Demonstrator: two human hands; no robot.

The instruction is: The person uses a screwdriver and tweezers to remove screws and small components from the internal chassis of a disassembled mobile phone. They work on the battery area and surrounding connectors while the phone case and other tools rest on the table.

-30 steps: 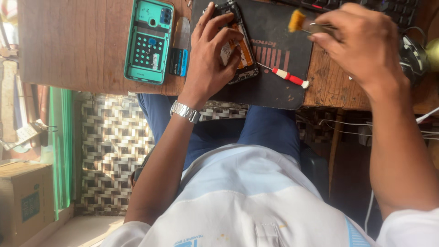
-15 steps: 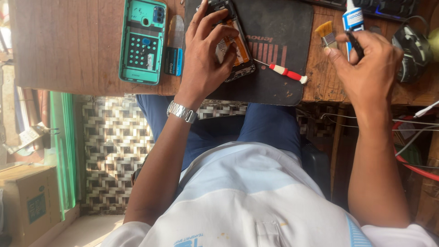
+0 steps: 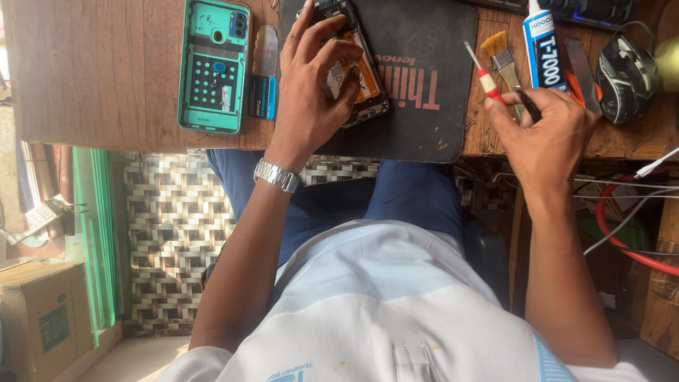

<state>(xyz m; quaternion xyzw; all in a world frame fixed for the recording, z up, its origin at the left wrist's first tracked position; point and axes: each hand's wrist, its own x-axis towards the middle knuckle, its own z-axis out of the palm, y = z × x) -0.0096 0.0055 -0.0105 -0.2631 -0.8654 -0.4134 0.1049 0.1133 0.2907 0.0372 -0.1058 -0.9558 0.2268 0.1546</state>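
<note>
The left hand (image 3: 311,85) lies over an opened phone (image 3: 353,67), fingers curled on its body and pressing it down on a black mat (image 3: 417,106) that covers the middle of the wooden counter (image 3: 92,78). The phone shows its orange inside parts and sits at the upper left part of the mat. A metal watch (image 3: 277,175) is on the left wrist. The right hand (image 3: 548,134) is at the right edge of the mat, its grip closed on a thin dark tool (image 3: 528,105) between thumb and fingers. Just above this hand are a small red and white screwdriver (image 3: 484,76), a brush (image 3: 501,56) and a white glue tube (image 3: 543,49). To the left of the mat a green back cover (image 3: 212,67) rests flat, with a small blue pry tool (image 3: 264,78) just beside it.
</note>
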